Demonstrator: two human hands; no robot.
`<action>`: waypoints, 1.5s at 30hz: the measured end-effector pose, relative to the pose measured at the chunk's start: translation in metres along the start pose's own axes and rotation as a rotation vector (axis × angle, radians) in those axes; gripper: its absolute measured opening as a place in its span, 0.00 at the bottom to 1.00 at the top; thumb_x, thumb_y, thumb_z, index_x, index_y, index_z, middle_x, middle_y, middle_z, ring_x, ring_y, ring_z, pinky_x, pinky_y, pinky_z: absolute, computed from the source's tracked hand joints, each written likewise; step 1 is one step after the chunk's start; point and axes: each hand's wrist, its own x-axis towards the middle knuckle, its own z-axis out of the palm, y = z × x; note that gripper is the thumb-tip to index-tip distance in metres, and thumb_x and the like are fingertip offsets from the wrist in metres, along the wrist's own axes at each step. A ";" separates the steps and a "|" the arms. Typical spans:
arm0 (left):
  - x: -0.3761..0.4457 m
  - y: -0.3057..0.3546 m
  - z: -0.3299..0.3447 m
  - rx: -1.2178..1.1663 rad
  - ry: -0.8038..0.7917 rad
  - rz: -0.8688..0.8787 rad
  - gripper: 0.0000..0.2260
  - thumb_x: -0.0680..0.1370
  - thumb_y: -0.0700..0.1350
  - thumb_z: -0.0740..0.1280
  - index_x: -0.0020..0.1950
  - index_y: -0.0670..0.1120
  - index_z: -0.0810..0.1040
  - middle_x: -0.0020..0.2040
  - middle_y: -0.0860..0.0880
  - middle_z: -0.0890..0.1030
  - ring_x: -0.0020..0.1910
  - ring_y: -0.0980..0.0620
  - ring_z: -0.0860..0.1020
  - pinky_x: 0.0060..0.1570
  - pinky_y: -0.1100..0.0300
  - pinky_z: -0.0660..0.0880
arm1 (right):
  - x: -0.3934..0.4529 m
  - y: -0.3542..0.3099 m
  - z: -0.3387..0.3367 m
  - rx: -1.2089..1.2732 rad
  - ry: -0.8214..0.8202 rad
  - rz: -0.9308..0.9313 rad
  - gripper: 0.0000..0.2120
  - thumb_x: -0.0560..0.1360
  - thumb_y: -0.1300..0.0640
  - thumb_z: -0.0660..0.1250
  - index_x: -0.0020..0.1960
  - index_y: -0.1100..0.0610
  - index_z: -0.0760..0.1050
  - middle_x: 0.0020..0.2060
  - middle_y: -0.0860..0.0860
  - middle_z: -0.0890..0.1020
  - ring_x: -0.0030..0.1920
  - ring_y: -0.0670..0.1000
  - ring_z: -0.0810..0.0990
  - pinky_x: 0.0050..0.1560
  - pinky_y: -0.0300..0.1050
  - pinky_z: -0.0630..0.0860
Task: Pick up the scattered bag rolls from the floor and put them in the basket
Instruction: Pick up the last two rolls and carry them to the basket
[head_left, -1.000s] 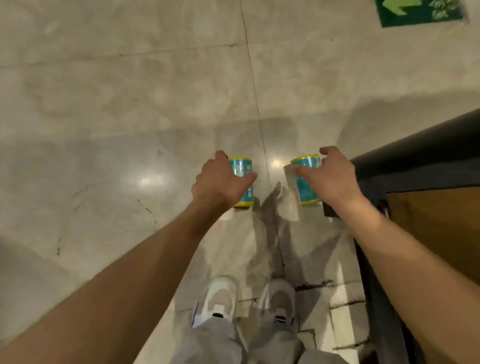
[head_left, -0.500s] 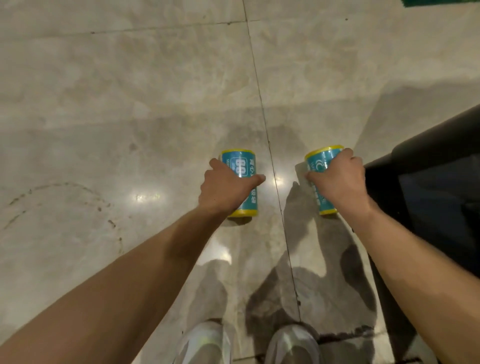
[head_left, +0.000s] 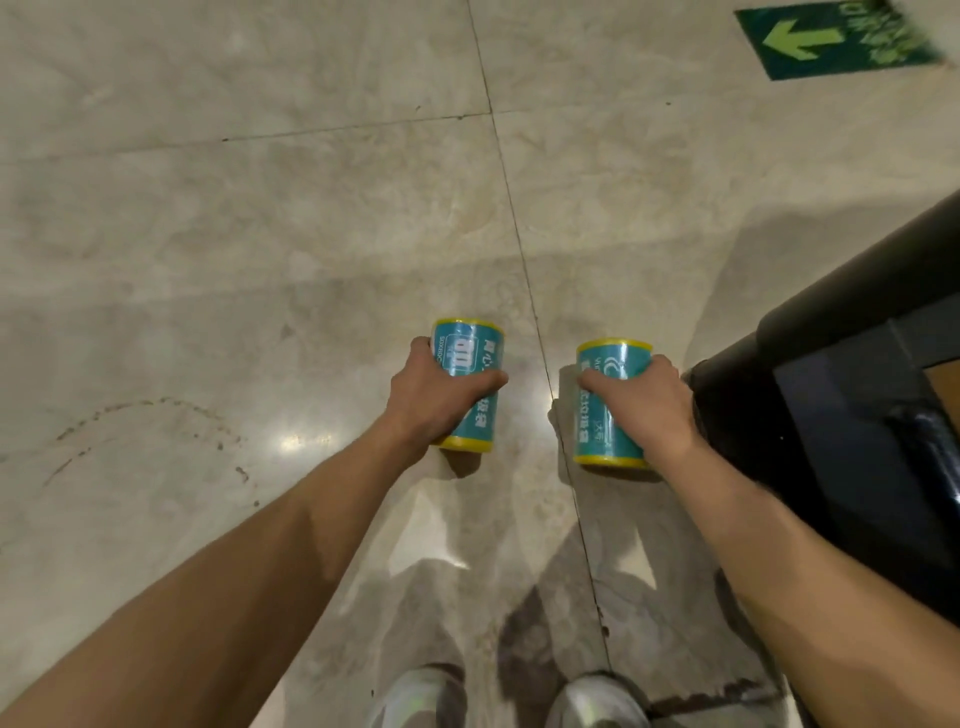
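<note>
head | left hand (head_left: 439, 397) grips teal roll (head_left: 470, 358) | right hand (head_left: 641, 402) grips second roll (head_left: 610, 374)

Left hand (head_left: 434, 397) gripping teal, yellow-rimmed bag roll (head_left: 470, 364), fingers curling round it. Right hand (head_left: 641, 402) gripping second bag roll (head_left: 608, 415) likewise. Both rolls being held apart above beige tiled floor (head_left: 260, 234). Black furniture edge (head_left: 857, 322) sitting just beside right hand. Green arrow sign (head_left: 831, 39) lying on floor, far corner. White shoes (head_left: 597, 701) showing below.
</note>
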 end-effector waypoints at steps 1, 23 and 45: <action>-0.001 0.001 -0.003 -0.054 -0.020 0.003 0.33 0.64 0.55 0.80 0.63 0.50 0.68 0.53 0.51 0.79 0.47 0.51 0.82 0.43 0.54 0.81 | -0.003 0.001 0.001 0.067 -0.020 0.002 0.39 0.64 0.40 0.78 0.67 0.57 0.70 0.57 0.54 0.79 0.53 0.56 0.81 0.51 0.49 0.78; -0.127 0.144 -0.124 -0.894 -0.515 0.137 0.15 0.69 0.47 0.71 0.53 0.44 0.86 0.52 0.40 0.85 0.49 0.42 0.85 0.49 0.46 0.82 | -0.130 -0.150 -0.109 1.282 -0.937 -0.099 0.34 0.54 0.46 0.85 0.57 0.59 0.85 0.57 0.59 0.84 0.56 0.60 0.84 0.56 0.58 0.81; -0.649 0.648 -0.426 -0.739 -0.320 0.510 0.08 0.69 0.48 0.75 0.46 0.48 0.86 0.45 0.45 0.86 0.42 0.47 0.84 0.45 0.50 0.83 | -0.582 -0.517 -0.616 1.004 -0.611 -0.484 0.17 0.70 0.46 0.66 0.52 0.54 0.86 0.49 0.57 0.87 0.46 0.55 0.86 0.44 0.50 0.84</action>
